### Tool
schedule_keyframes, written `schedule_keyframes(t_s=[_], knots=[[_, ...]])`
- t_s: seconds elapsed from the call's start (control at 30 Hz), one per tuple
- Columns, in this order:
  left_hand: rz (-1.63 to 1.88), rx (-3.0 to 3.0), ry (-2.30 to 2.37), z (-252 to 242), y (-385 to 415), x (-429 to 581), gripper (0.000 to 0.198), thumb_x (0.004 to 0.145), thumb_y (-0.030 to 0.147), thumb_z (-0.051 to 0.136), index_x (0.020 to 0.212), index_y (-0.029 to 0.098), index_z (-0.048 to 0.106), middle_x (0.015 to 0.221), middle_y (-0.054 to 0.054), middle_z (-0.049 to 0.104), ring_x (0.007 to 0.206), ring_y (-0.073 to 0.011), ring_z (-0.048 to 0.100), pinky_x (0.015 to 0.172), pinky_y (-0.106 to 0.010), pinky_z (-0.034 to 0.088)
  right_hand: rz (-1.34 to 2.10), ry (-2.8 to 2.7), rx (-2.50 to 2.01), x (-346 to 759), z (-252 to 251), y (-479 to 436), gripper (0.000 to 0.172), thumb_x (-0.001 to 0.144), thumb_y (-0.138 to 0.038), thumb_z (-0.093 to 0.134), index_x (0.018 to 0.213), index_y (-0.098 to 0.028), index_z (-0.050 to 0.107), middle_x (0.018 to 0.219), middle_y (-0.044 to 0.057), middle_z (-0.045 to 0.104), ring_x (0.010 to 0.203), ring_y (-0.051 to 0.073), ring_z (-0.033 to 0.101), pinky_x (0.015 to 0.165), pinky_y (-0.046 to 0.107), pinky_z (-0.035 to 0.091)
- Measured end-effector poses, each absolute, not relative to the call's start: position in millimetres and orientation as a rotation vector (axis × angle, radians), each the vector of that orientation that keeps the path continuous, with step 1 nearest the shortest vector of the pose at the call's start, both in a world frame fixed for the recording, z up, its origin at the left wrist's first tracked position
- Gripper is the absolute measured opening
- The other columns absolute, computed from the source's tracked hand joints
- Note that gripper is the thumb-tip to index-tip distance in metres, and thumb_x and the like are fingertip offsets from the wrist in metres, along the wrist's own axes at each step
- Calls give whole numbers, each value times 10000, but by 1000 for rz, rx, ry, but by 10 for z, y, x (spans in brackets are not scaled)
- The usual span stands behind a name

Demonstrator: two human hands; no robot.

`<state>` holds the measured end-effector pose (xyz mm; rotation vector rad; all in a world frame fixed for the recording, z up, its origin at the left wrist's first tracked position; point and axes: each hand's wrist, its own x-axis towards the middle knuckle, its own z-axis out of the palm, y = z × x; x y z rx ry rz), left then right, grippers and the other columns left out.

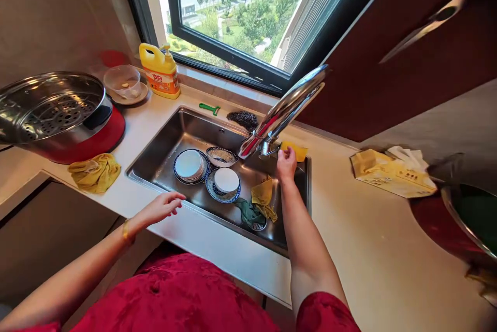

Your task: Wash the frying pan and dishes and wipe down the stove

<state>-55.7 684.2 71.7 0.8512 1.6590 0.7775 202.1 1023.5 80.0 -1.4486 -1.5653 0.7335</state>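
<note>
Chrome faucet lever (272, 151) sits clenched in the right grip (286, 162); left grip (161, 206) released near the sink rim (155, 153).

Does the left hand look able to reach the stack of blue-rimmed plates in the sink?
Probably yes: the left hand is just beyond the sink's front rim, and nothing stands between it and the stack of blue-rimmed plates.

And here we are in a home kitchen, folks! There's a stainless steel sink (202, 127) set into a white stone surface (373, 249), a chrome faucet (283, 114) arching over it, a yellow bottle of dish soap (160, 70) by the window (233, 11), a steamer pot (50, 109) at the left, and a dark red cabinet (392, 62) overhead, with trees and a road far below
</note>
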Motion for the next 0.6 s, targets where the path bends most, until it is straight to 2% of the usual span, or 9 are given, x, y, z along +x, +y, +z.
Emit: schedule_keyframes(t_s=[0.13,0.3,0.4,0.5,0.53,0.6], knots=[[810,604,1506,487,7629,-371,390,775,322,549,1123,147,547,897,-67,619,652,-125,587,541,-210,440,775,-1555,-1397,1884,737,10392,342,794,-324,403,954,-109,615,907,114,673,843,165,592,847,324,438],[919,159,1350,128,8570,-98,357,845,255,517,1176,144,447,792,-56,593,611,-118,583,574,-218,472,761,-1543,-1353,1937,697,10227,323,790,-374,433,869,-144,645,849,86,683,837,191,603,861,366,440],[978,-132,1314,-116,8978,33,293,878,287,481,1121,122,476,756,-66,582,606,-125,581,585,-225,487,784,-1518,-1341,1999,655,10073,351,793,-379,464,995,-142,627,1002,108,665,948,199,594,915,372,421],[1008,-234,1277,-298,9237,121,298,866,335,508,1067,115,513,761,-72,589,616,-126,586,584,-223,493,845,-1412,-1411,2012,462,9877,515,788,-386,488,1244,-146,470,1218,134,560,1094,197,533,962,365,395],[1014,-245,1266,-336,9286,145,298,859,340,520,1055,116,520,755,-68,590,612,-125,586,580,-224,494,902,-1387,-1484,1997,356,9799,535,791,-379,478,1273,-152,434,1246,132,537,1118,196,514,974,366,384],[1011,-278,1251,-377,9320,195,282,844,330,544,1023,113,535,722,-59,588,587,-126,579,565,-231,490,1081,-1369,-1660,1929,102,9626,490,785,-349,467,1236,-158,468,1205,119,561,1099,199,517,974,371,382]])
